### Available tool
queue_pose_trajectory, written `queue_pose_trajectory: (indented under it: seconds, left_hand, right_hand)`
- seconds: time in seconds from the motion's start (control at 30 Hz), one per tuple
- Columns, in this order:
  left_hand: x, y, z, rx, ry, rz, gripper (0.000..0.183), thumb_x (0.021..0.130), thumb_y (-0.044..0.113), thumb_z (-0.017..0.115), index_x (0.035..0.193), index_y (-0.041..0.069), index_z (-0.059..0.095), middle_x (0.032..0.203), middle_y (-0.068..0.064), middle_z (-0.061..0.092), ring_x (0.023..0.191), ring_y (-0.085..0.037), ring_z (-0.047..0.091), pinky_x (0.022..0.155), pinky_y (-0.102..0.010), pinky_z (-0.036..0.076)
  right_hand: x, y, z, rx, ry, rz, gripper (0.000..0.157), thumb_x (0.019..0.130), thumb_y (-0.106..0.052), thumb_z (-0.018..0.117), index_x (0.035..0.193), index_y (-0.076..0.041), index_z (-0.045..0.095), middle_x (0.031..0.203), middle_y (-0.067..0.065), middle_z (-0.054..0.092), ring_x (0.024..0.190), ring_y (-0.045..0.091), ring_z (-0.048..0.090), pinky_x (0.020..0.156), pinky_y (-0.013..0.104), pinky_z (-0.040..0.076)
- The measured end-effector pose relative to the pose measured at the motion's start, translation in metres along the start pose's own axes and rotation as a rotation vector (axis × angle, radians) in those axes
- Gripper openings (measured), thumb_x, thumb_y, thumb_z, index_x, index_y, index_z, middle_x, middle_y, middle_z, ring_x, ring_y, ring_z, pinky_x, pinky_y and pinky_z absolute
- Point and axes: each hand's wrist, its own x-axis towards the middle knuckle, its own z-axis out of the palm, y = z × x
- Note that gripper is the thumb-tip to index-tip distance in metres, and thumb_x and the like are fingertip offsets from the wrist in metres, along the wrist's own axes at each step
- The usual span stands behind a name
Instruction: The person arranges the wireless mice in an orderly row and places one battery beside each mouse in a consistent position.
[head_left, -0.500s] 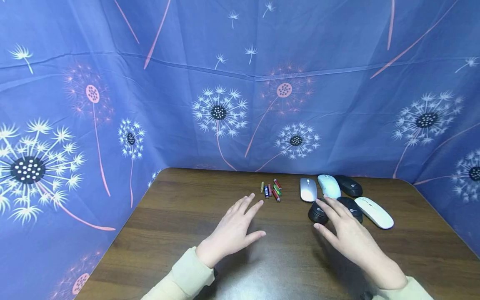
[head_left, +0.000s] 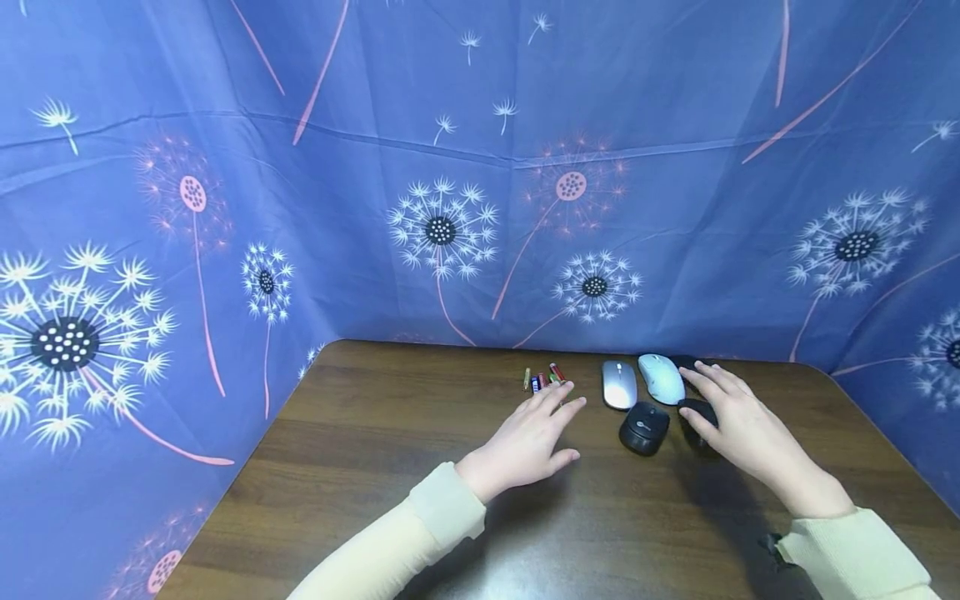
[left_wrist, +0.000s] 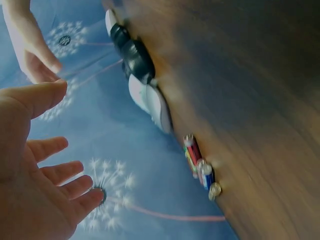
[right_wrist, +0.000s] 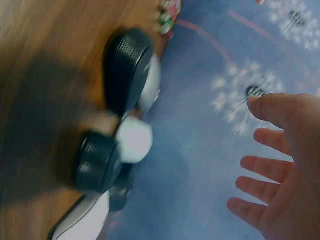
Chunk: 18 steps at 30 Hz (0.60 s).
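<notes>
My left hand (head_left: 521,446) hovers over the table with its fingers spread, holding nothing. Its fingertips overlap the near end of a small group of coloured batteries (head_left: 557,372) in the head view. Over the cluster of computer mice on the right is my right hand (head_left: 753,433), its fingers extended and nothing in its grasp. It partly covers two black mice, one near its thumb (head_left: 697,414) and one farther back. Left of it lie a grey mouse (head_left: 618,385), a pale blue mouse (head_left: 662,379) and another black mouse (head_left: 645,427). A white mouse (right_wrist: 87,220), hidden in the head view, shows in the right wrist view.
The brown wooden table (head_left: 360,433) has rounded far corners. Blue cloth (head_left: 337,208) with a dandelion print hangs behind it and along its sides. Both hands cast shadows on the wood.
Both hands have moved to the right. The left now overlaps the batteries; the right has uncovered the front black mouse and now hides the white one. The head view has shifted slightly.
</notes>
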Motion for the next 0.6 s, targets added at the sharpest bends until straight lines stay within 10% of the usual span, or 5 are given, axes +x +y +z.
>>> queue_pose_trajectory:
  seconds: [0.6]
  left_hand:
    - [0.059,0.034,0.041,0.021,-0.127,0.057,0.068,0.088,0.04,0.063,0.146,0.018,0.035,0.153,-0.006,0.029,0.139,-0.02,0.03,0.108,-0.032,0.033]
  right_hand:
    - [0.006,0.093,0.021,-0.011,-0.088,0.134,0.048,0.086,-0.013,0.066,0.124,0.011,0.049,0.121,0.04,0.046,0.109,0.057,0.042,0.089,0.064,0.033]
